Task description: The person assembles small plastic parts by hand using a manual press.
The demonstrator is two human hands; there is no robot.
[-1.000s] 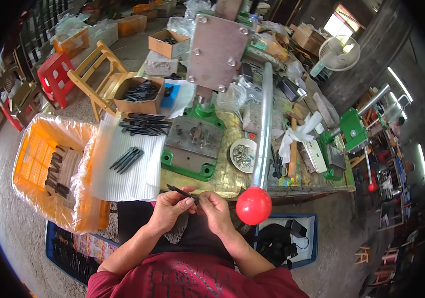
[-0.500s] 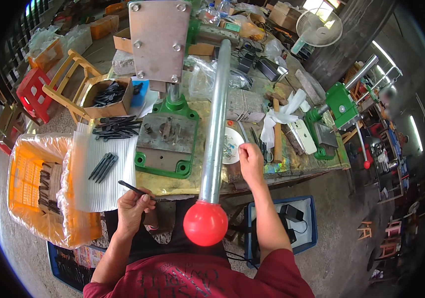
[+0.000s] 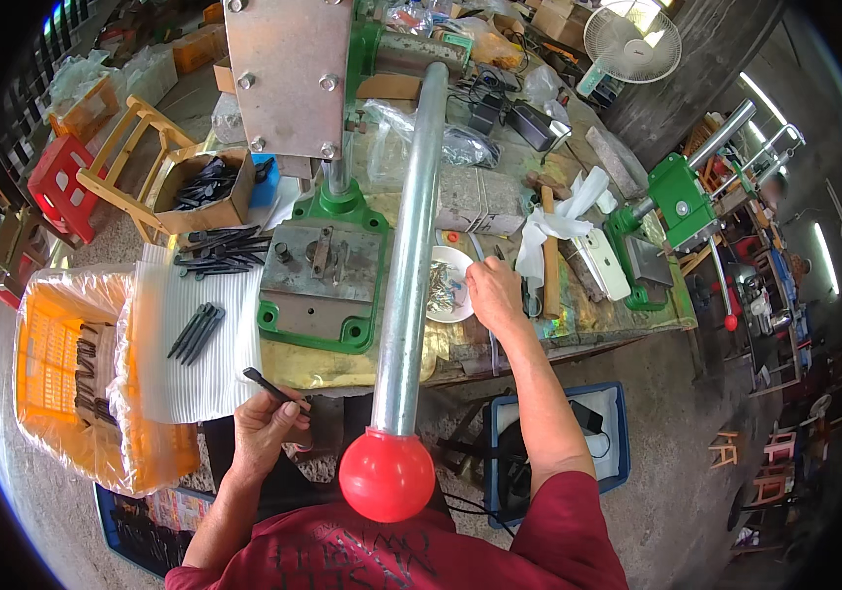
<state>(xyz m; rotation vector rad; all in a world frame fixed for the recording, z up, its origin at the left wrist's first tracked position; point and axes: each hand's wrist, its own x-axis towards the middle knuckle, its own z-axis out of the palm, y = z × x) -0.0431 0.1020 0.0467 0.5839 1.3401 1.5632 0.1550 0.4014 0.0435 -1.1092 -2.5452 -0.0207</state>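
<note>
While the left grip pinched a slim black piece between thumb and fingers, a red ball hung to that grip's right on the end of a metal lever. Because ball and lever stood between the two grips, a careless pull across the gap could have knocked them. The piece, held only toward its near end, could have twisted or slipped, dropping off the near edge of the bench.

Farther out, the right grip was at the right side of a white dish, its fingers bent; whether they had anything between them I could not tell. Small metal parts lay loose just left of that grip, so a hasty pick could have caught several, and a push on the rim could have tipped the dish.

A second earlier both grips had met at the black piece; now the left held it alone and the right had gone to the dish. Beyond the left grip, three black pieces lay on the white foam sheet as before.
</note>
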